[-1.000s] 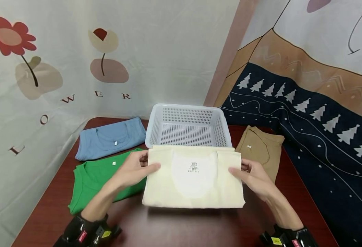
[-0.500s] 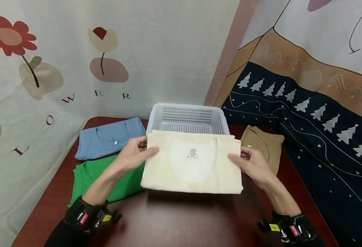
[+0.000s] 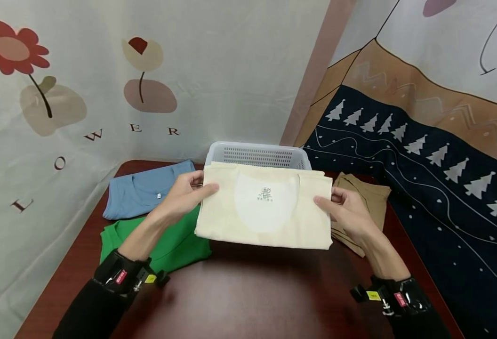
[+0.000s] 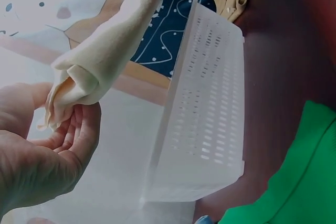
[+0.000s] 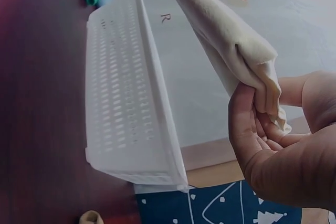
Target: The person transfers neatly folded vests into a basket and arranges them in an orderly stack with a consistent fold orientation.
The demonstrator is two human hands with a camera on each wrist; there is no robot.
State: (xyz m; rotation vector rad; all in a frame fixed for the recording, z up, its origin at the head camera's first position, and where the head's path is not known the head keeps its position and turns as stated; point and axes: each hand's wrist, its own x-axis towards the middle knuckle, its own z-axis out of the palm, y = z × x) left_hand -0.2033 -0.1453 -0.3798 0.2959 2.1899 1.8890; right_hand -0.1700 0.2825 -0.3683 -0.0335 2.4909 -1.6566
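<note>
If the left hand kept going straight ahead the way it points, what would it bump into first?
Most likely the white basket: the left hand, holding the cream shirt, points toward it. Depth is hard to judge; it might pass above the rim.

You hold the folded cream shirt [image 3: 265, 212] off the desk, roughly flat, its far edge tilted up. Its collar side faces you (a printed label sits inside the neckline). Your left hand [image 3: 183, 196] pinches its left edge, your right hand [image 3: 347, 214] its right edge. It hangs above the white basket's [image 3: 257, 155] near rim.
</note>
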